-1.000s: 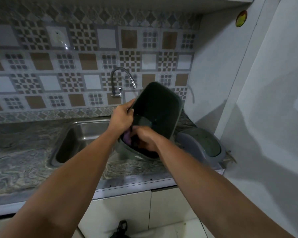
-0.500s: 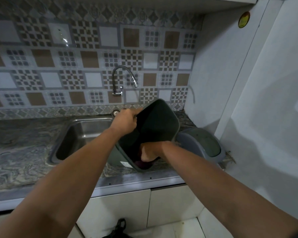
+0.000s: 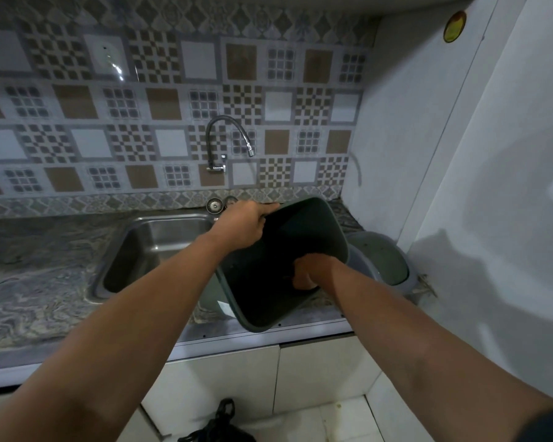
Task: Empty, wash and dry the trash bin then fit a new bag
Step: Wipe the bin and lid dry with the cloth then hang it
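Observation:
A dark green rectangular trash bin (image 3: 265, 250) is tilted with its opening toward me, over the counter's front edge just right of the sink. My left hand (image 3: 243, 223) grips its upper left rim. My right hand (image 3: 308, 272) is deep inside the bin against the lower right wall, fingers curled and mostly hidden. The purple cloth it held a moment ago is out of sight under the hand. The bin's grey swing lid (image 3: 383, 260) lies on the counter behind the bin, to the right.
A steel sink (image 3: 154, 240) sits left of the bin, with a curved faucet (image 3: 227, 138) on the tiled wall and a strainer (image 3: 214, 205) behind it. A white wall closes the right side. A black bag (image 3: 221, 424) lies on the floor by the cabinets.
The bin has come down and toward the counter's front edge, tilting more toward me. My right hand has slid from the left of the bin's inside to its lower right wall.

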`<state>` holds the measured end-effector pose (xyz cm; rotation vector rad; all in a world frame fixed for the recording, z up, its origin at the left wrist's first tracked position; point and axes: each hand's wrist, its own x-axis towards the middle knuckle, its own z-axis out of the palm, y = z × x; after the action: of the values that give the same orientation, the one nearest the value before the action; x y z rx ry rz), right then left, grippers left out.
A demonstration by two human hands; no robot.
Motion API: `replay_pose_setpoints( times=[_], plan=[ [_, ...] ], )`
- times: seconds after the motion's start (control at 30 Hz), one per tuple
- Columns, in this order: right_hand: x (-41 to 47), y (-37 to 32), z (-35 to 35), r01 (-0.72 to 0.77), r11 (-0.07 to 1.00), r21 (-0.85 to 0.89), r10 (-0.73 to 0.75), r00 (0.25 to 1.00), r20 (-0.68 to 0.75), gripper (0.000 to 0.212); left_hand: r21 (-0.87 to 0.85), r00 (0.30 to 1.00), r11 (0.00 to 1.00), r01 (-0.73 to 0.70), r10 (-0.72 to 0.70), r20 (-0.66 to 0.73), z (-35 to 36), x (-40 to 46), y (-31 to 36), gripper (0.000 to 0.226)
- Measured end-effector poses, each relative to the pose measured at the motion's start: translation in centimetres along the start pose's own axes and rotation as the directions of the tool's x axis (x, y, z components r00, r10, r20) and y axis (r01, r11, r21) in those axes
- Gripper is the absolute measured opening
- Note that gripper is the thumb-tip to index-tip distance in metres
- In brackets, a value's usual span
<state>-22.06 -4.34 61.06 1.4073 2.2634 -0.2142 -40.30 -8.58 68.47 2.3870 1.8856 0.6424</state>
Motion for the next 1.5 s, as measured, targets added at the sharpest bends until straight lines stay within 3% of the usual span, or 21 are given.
replay_pose_setpoints(
  times=[0.17,0.33,0.37,0.43,0.53,0.63,0.7,0.77,0.83,0.9,0.97,1.07,1.17,1.23,1.3,1.43,1.5],
  plan=[
    [-2.1,-3.2,-0.4,0.147,0.971,0.186,-0.144,0.989,-0.029,0.049,-0.02,0.999,0.998,0.055,-0.055,0.002,-0.5,0.7,0.3,0.054],
    [-2.8,-5.5,1.2,0.348,0.808,0.476,-0.282,0.937,-0.208,0.017,-0.043,0.993,0.992,0.114,-0.115,-0.009,-1.5,1.3,-0.4,0.055],
    [-2.9,-4.9,1.2,0.373,0.787,0.492,-0.286,0.926,-0.245,0.011,-0.048,0.993,0.992,0.117,-0.117,-0.007,-1.7,1.4,-0.3,0.055],
    [-3.3,-3.3,0.5,0.396,0.797,0.456,-0.287,0.913,-0.291,0.019,-0.043,0.993,0.992,0.115,-0.115,-0.001,-1.9,1.5,-0.2,0.057],
    [-3.9,0.1,-1.3,0.366,0.881,0.299,-0.26,0.904,-0.34,0.037,-0.044,0.995,0.994,0.102,-0.102,0.01,-2.2,1.7,-0.2,0.058],
    [-3.4,4.5,-3.1,0.172,0.98,0.104,-0.134,0.945,-0.297,0.038,-0.046,0.993,0.993,0.111,-0.109,0.032,-2.2,1.7,-0.1,0.055],
    [-2.8,7.1,-3.3,0.059,0.995,0.078,-0.032,0.95,-0.312,0.04,-0.082,0.992,0.989,0.123,-0.12,0.047,-2.3,1.5,-0.3,0.053],
    [-2.2,8.9,-2.3,0.063,0.989,0.132,0.002,0.897,-0.442,0.042,-0.113,0.989,0.983,0.143,-0.138,0.05,-2.5,1.4,-0.6,0.052],
    [-1.5,8.9,-0.6,0.111,0.961,0.253,0.071,0.787,-0.613,0.045,-0.147,0.984,0.973,0.177,-0.171,0.051,-2.8,1.3,-1.0,0.051],
    [-0.3,7.3,1.2,0.24,0.785,0.571,0.314,0.64,-0.701,0.04,-0.176,0.981,0.965,0.194,-0.187,0.056,-3.0,1.3,-1.1,0.051],
    [0.7,4.5,1.8,0.455,0.443,0.773,0.556,0.537,-0.635,0.036,-0.187,0.98,0.962,0.199,-0.191,0.062,-3.1,1.3,-1.1,0.051],
    [1.4,1.0,1.7,0.605,-0.068,0.793,0.788,0.521,-0.329,0.035,-0.215,0.976,0.952,0.217,-0.211,0.051,-3.5,1.4,-1.3,0.05],
    [1.9,-1.3,2.4,0.58,-0.407,0.706,0.799,0.601,-0.034,0.03,-0.267,0.961,0.924,0.275,-0.27,0.057,-4.2,1.3,-2.1,0.046],
    [2.4,-3.4,3.2,0.595,-0.514,0.618,0.746,0.665,-0.02,0.031,-0.306,0.953,0.903,0.301,-0.296,0.063,-4.5,1.3,-2.7,0.045],
    [2.1,-5.9,4.0,0.631,-0.554,0.543,0.699,0.707,-0.107,0.037,-0.339,0.942,0.881,0.329,-0.331,0.054,-4.9,1.4,-3.3,0.044],
    [0.7,-8.6,4.5,0.623,-0.579,0.526,0.592,0.765,-0.254,0.04,-0.376,0.918,0.84,0.39,-0.388,0.086,-6.0,1.2,-5.0,0.041],
    [0.8,-8.1,3.7,0.632,-0.548,0.548,0.584,0.758,-0.291,0.037,-0.383,0.901,0.819,0.428,-0.418,0.113,-6.2,1.0,-5.8,0.038]
  ],
)
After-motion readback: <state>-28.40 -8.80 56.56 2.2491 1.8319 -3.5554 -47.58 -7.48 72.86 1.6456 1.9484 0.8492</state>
